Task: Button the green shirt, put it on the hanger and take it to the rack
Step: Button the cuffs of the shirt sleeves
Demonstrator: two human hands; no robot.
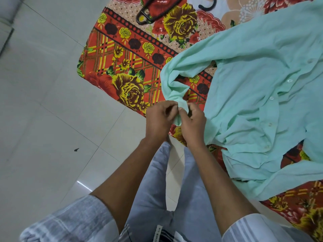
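Observation:
The mint green shirt [258, 95] lies spread on a bed, front up, with several white buttons along its placket. One long sleeve runs down-left to its cuff [181, 109] at the bed's near edge. My left hand [160, 117] and my right hand [191, 124] both pinch that cuff between fingertips, close together and touching the fabric. A dark hanger [148, 14] lies at the far end of the bed, apart from the shirt, its hook partly cut off by the top of the view.
The bed carries a red and yellow floral cover [125, 67]. Pale floor tiles [43, 110] fill the left side, with a small dark scrap [76, 149] on them. My legs in grey trousers stand against the bed's edge.

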